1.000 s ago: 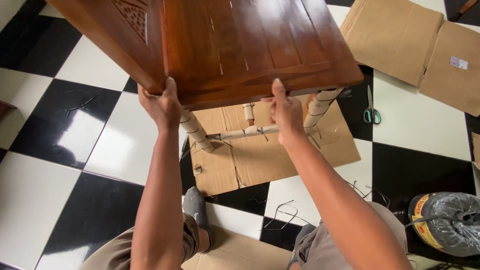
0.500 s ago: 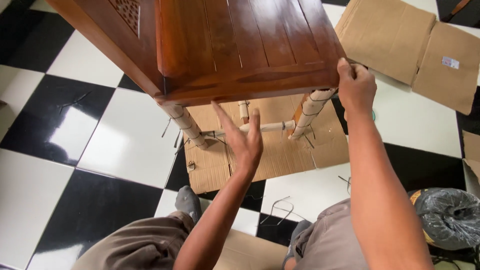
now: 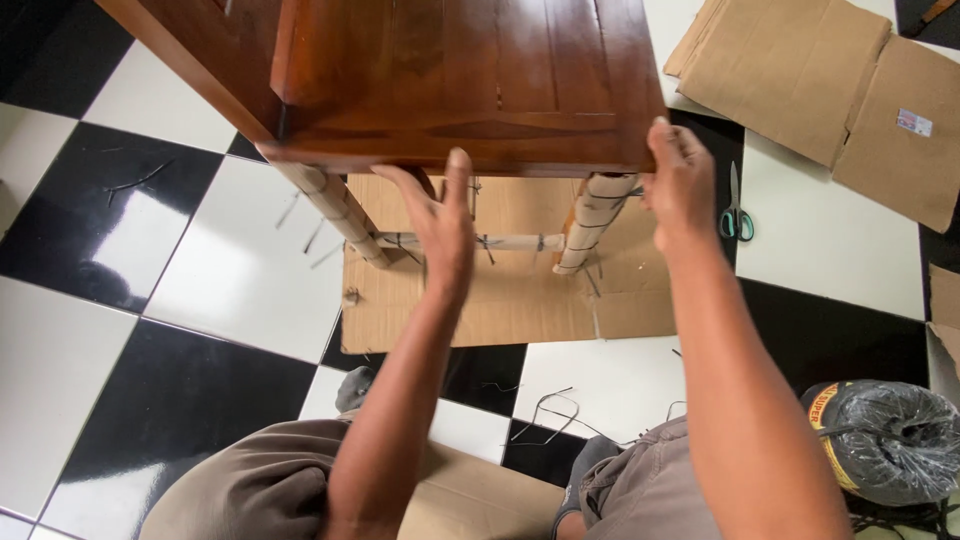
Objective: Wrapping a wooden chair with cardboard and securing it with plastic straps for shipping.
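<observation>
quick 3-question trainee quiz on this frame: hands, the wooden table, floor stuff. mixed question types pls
1. True or false: the right hand grips the corner of the wooden table.
2. Where is the left hand? A) flat on the floor B) at the table's near edge, fingers up against it C) holding the scissors
3. Fill in: the table's paper-wrapped legs stand on a sheet of ____.

Key: 1 true; 2 B; 3 cardboard.
</observation>
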